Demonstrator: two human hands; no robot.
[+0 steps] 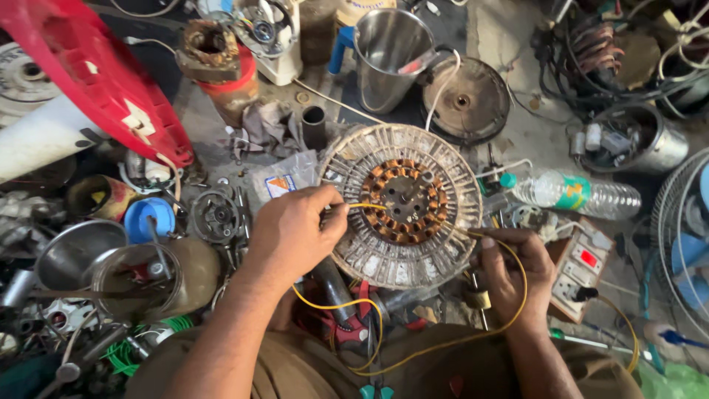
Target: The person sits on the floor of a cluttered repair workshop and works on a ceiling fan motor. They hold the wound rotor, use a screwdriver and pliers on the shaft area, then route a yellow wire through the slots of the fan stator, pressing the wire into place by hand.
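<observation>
- The motor stator (pixel 403 205) is lying flat as a round disc among the clutter on the floor (pixel 517 125), its face turned up toward the camera; a pale, dusty ring of radial fins is circling an inner ring of copper-coloured coils around a grey hub. Being round and flat, it is showing no long axis.
- The left hand (pixel 295 230) is resting on the disc's left edge, its grip pinching the yellow wire (pixel 443 343) where the wire's end is running rightward onto the coils.
- The right hand (pixel 509 270) is sitting at the disc's lower right edge, its grip closing on the same wire, which is looping down below both hands and back up.
- Counted: one stator, two hands, one yellow wire visible as a single long loop.
- One steel jug (pixel 388 55) is standing beyond the disc, one clear plastic bottle (pixel 572 193) is lying on its side to the right with its green cap pointing left, and one switch board (pixel 583 270) is lying just beside the right hand.
- One red plastic cover (pixel 96 81) is slanting across the upper left.
</observation>
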